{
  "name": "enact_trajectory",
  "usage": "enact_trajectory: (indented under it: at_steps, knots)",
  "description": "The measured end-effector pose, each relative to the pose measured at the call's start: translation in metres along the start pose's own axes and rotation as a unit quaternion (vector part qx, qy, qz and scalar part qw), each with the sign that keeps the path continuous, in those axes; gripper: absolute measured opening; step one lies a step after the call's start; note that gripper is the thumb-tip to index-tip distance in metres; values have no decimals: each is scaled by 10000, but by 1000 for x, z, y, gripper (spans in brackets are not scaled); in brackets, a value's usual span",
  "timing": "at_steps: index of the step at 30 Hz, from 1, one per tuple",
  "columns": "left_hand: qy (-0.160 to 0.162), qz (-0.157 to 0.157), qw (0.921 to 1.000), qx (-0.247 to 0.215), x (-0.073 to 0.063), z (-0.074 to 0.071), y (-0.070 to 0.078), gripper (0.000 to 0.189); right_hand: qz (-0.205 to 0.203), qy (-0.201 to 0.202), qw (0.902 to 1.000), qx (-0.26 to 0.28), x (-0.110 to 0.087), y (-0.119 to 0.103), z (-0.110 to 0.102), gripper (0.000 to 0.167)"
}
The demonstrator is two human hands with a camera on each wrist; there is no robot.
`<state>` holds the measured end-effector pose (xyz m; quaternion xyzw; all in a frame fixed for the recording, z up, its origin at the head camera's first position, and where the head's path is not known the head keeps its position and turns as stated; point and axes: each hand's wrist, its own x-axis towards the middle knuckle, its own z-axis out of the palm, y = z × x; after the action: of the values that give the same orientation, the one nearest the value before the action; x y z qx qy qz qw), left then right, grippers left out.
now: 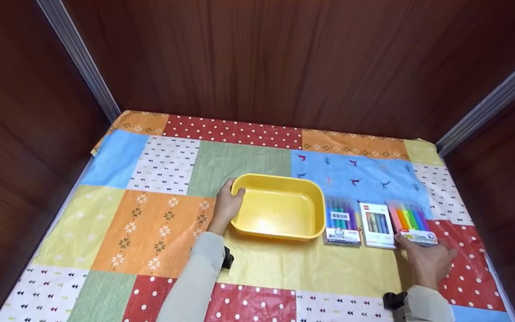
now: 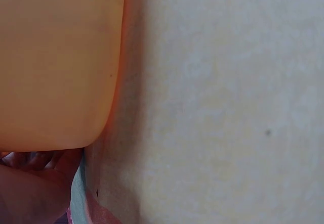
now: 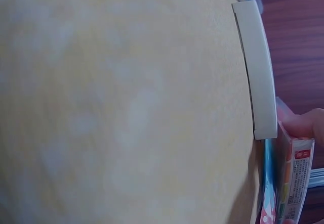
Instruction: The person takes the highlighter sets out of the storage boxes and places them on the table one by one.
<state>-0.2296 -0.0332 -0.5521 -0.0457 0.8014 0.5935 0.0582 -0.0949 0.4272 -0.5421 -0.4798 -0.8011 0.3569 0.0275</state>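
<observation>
My left hand [image 1: 230, 205] grips the left side of a yellow plastic basin [image 1: 277, 230], thumb over the rim and fingers outside. In the left wrist view the basin's outer wall [image 2: 55, 72] fills the upper left, with the fingers [image 2: 38, 163] against its end. At the right, my right hand [image 1: 429, 259] holds the near end of a clear pack of rainbow-coloured markers [image 1: 411, 219] between thumb and fingers. The pack's printed end [image 3: 298, 178] shows in the right wrist view. Just left of it lies a white box of coloured sticks [image 1: 377, 226], seen end-on as a white edge [image 3: 257, 72].
A second clear pack of purple and green pens [image 1: 341, 221] lies between the basin and the white box. A patchwork tablecloth [image 1: 163, 232] covers the table. Dark wood panels [image 1: 257, 67] stand behind it and on both sides.
</observation>
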Motion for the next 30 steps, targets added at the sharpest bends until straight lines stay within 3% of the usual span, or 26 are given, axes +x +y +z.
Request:
enact_trajectory:
  at_steps: [7,17,30]
  knots:
    - [41,15,10000,-7,0,1,1,35,186,-141,9995,-223,1,2,-1,118]
    - [103,-4,9999,73,1,1,1,35,-111,-125,9938,-1096,2,0,-1,119]
    - [31,83,10000,12,-1,0,-1,36,-224,-369,9887,-1438,-1,-2,-1,117]
